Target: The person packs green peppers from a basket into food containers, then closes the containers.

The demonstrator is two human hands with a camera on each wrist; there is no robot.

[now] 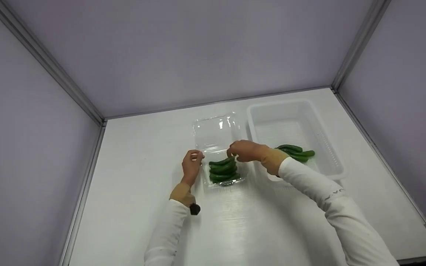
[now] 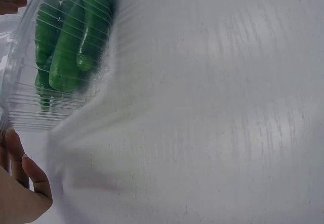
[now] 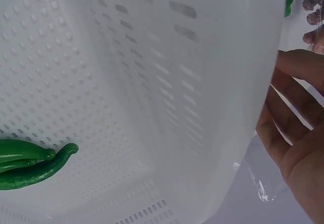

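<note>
Sleeves (image 1: pixel 320 192) lay nearest. Left hand (image 1: pixel 192 165) was curled on the clamshell (image 1: pixel 220 155) edge, apparently to steady it. Right hand (image 1: pixel 245 150) was pinched on a pepper (image 1: pixel 222 162) atop those packed inside. More peppers (image 1: pixel 296 152) were left in the bin (image 1: pixel 331 147). White table (image 1: pixel 142 192), pale walls.

text: none legible | right sleeve (image 1: pixel 333 194): faint marks, perhaps letters, unreadable

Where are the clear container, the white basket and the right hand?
clear container (image 1: pixel 216 129): head view, its open lid.
white basket (image 1: pixel 286 104): head view, its far rim.
right hand (image 1: pixel 245 150): head view, its back.
</note>
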